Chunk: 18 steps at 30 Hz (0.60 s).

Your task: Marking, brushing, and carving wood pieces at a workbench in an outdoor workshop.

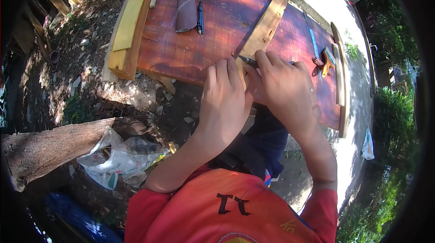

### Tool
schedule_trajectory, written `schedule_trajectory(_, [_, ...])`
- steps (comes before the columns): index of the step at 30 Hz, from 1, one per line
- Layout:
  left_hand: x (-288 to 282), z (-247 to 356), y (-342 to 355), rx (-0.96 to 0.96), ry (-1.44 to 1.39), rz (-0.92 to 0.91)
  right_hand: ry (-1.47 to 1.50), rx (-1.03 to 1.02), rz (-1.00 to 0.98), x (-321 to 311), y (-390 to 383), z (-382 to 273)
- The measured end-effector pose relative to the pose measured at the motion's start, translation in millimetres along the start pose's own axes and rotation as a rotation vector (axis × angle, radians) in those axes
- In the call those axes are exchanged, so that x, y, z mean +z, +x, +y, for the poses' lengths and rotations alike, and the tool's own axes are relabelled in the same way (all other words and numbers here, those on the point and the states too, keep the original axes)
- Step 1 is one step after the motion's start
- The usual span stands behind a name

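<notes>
A long, pale wooden plank (pixel 267 23) lies across the reddish-brown table (pixel 165 57), its near end between my hands. My left hand (pixel 222 91) is closed at the plank's near end, fingers pressed together along its left side. On the right side, my right hand (pixel 283 82) is curled around a slim dark tool (pixel 248 60), whose tip rests on or just over the wood. Its kind I cannot make out, since the fingers cover most of it. The part of the plank beneath my hands is hidden.
Brown sandpaper (pixel 186 14) lies beside a narrow black tool (pixel 200 18). At left, a yellow sheet (pixel 129 21) tops a wooden block (pixel 120 64). At right lie a blue ruler (pixel 311 36) and an orange-handled tool (pixel 329 61). A log (pixel 59 145) and white sack (pixel 122 154) are below.
</notes>
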<state>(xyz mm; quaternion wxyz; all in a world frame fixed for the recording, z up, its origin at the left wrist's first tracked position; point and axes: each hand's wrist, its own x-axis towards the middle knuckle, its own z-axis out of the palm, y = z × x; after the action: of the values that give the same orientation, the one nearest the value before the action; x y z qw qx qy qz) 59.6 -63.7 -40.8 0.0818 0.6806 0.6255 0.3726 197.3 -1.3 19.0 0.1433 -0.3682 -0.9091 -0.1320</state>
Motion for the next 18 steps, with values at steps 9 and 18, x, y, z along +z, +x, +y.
schedule_trajectory(9, [4.0, 5.3, 2.9, -0.021, 0.054, -0.04, -0.034, -0.087, -0.217, 2.0, 9.9, 17.4])
schedule_trajectory(18, [8.0, 5.9, 1.4, -0.046, 0.114, -0.039, -0.048, -0.121, -0.407, -9.0, 27.5, 21.1])
